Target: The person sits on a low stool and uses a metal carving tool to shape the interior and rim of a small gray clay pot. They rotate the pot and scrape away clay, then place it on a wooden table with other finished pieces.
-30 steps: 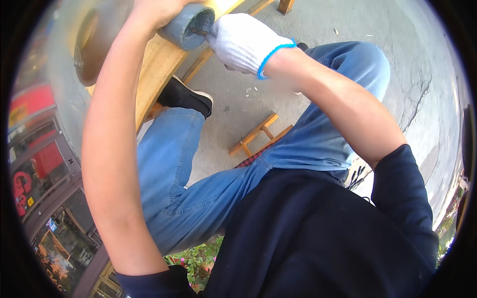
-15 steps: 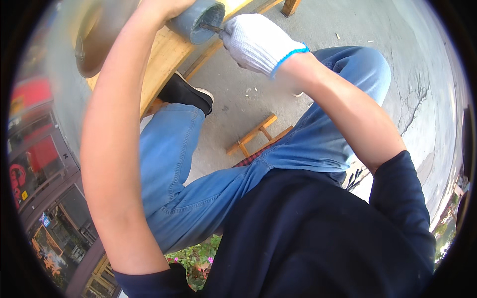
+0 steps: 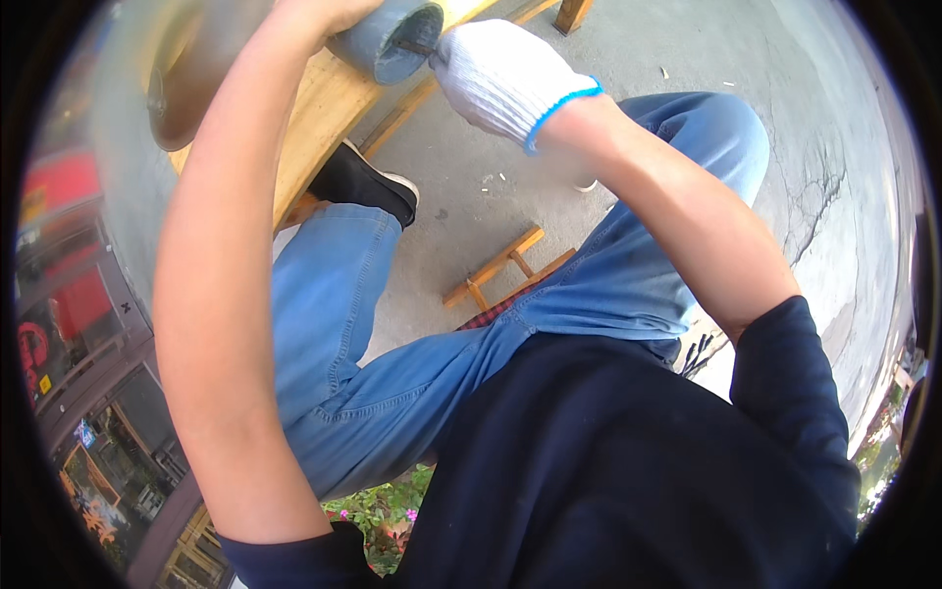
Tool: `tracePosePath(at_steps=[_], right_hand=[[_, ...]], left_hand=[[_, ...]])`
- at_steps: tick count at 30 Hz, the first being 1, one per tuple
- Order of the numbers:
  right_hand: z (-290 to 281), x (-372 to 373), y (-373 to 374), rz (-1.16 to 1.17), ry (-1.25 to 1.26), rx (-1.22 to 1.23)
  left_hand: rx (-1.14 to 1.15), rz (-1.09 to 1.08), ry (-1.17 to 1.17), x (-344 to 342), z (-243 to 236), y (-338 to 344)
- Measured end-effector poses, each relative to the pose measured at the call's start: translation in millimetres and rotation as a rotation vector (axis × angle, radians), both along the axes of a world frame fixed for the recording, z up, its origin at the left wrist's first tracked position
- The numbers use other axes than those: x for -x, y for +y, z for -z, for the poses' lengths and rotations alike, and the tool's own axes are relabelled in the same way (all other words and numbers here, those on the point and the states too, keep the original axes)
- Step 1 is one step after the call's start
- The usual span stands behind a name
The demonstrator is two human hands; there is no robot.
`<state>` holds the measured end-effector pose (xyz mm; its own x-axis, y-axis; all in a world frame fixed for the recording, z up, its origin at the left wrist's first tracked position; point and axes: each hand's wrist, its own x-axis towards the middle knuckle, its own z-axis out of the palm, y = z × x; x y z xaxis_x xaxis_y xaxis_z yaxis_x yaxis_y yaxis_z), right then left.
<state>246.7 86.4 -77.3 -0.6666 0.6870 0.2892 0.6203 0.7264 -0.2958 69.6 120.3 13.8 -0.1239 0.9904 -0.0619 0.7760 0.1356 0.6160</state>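
A grey-blue cylindrical vessel (image 3: 394, 44) lies on its side over a wooden bench, its round mouth turned to the right. Against its upper left side rests my bare left hand (image 3: 332, 12); the fingers run past the top edge and cannot be made out. My right hand (image 3: 505, 80) wears a white knitted glove with a blue cuff and is closed around a thin dark rod-like tool (image 3: 416, 47). The tool's far end reaches into the vessel's mouth. Its grip is hidden in the glove.
The light wooden bench (image 3: 329, 113) runs beneath the vessel, with a blurred brown rounded object (image 3: 182, 98) at its left. A small wooden frame (image 3: 500, 265) stands on the concrete floor (image 3: 461, 187) between my legs. My black shoe (image 3: 368, 187) is beside the bench.
My gloved hand has shifted slightly left and up and turned a little, the tool still in the vessel's mouth. The vessel and left hand are almost unchanged.
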Motion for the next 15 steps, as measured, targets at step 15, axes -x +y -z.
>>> tracePosePath(at_steps=[15], right_hand=[[5,11,6,-0.024,0.069,-0.102]], left_hand=[[-0.011,0.073,-0.048,15,-1,-9]])
